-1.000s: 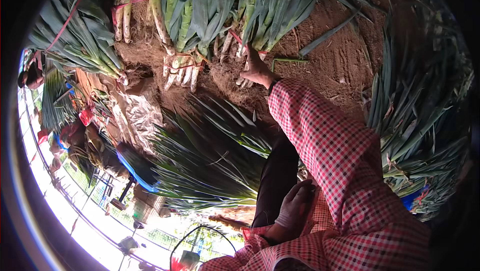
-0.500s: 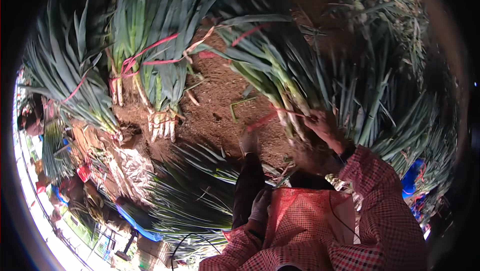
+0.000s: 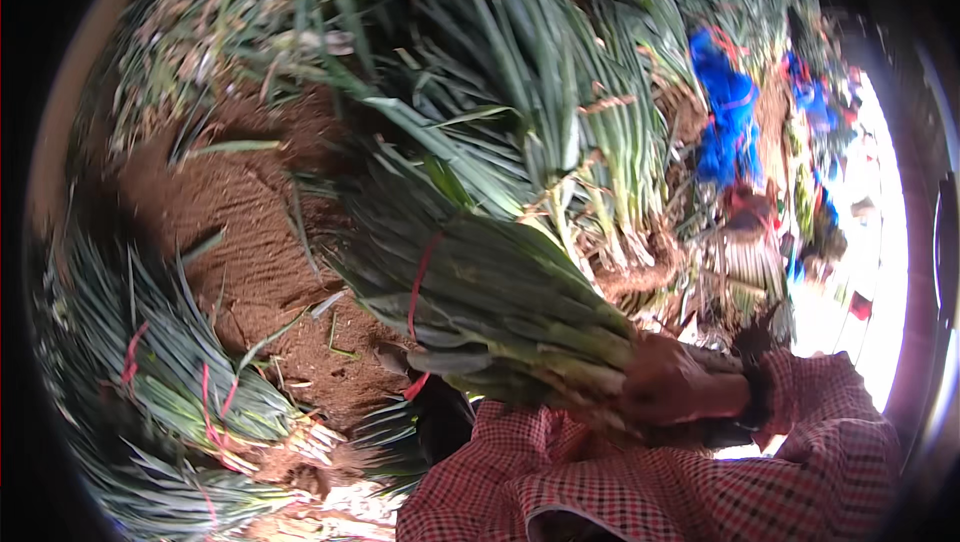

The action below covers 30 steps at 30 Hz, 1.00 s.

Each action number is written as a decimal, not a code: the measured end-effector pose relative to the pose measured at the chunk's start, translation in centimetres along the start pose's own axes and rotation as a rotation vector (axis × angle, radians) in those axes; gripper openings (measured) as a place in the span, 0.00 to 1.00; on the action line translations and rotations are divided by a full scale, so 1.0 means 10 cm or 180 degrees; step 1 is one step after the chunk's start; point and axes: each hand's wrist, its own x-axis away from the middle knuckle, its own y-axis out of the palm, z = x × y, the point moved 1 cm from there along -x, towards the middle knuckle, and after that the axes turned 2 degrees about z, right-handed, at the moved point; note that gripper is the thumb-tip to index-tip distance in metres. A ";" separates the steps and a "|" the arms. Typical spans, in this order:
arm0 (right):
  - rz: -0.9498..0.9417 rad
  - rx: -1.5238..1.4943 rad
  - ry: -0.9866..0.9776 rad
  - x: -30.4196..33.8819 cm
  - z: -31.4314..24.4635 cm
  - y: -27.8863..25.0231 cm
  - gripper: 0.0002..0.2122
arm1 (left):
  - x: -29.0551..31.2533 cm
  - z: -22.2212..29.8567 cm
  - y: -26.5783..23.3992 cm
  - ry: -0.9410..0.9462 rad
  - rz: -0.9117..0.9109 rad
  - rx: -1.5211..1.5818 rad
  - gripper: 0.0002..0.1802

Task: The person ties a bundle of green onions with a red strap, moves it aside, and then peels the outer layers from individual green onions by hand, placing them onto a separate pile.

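Observation:
A bundle of green onions (image 3: 520, 292) lies slantwise in front of me, leaves toward the upper left and pale stalks toward my right side. A red tie (image 3: 420, 282) runs round its leafy part. My right hand (image 3: 675, 382) is closed round the stalks near the root end, the fingers partly smeared by motion. The left checked sleeve (image 3: 510, 437) reaches up behind the lower edge of the bundle; my left hand is hidden there.
Untied-looking green onions (image 3: 550, 102) lie beyond the bundle. Tied bundles (image 3: 210, 382) rest on brown soil (image 3: 270, 272) at the left. Loose leaf scraps (image 3: 230, 32) cover the far left. Blue material (image 3: 725, 107) stands at the right, near a bright opening.
My view has swung to the right. The right hand, earlier at a red tie beside stalks on the soil, now grips the bundle, raised close to my body. The left hand has gone from view.

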 end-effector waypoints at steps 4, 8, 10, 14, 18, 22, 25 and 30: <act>0.0520 -0.0719 0.0191 0.78 0.09 -0.29 0.08 | 0.51 0.02 0.78 0.0140 -0.0198 -0.0585 0.20; 0.0749 -0.1182 -0.0169 1.38 0.43 -0.42 0.08 | 1.16 0.17 1.49 0.0507 -0.0502 -0.0961 0.21; 0.1356 -0.1611 -0.0382 1.58 0.64 -0.42 0.13 | 1.43 0.21 1.90 0.0620 -0.0770 -0.1055 0.21; 0.1241 -0.2864 -0.0328 1.83 1.35 -0.28 0.14 | 1.81 0.23 2.65 0.0950 -0.1143 -0.1113 0.21; 0.0883 -0.5243 0.1043 1.99 2.49 0.18 0.06 | 1.40 0.05 3.23 0.0829 -0.1269 -0.1069 0.22; 0.1731 -0.2639 -0.0675 1.93 4.18 0.11 0.24 | -0.02 -0.29 3.71 0.1332 0.0720 -0.2269 0.28; 0.2081 -0.2612 0.1673 1.72 4.60 -0.03 0.36 | -1.12 -0.49 3.88 0.2475 0.0832 -0.5018 0.41; 0.2600 0.0068 0.2992 1.08 4.21 0.42 0.53 | -2.14 -0.96 4.11 0.3748 -0.0542 -0.8832 0.39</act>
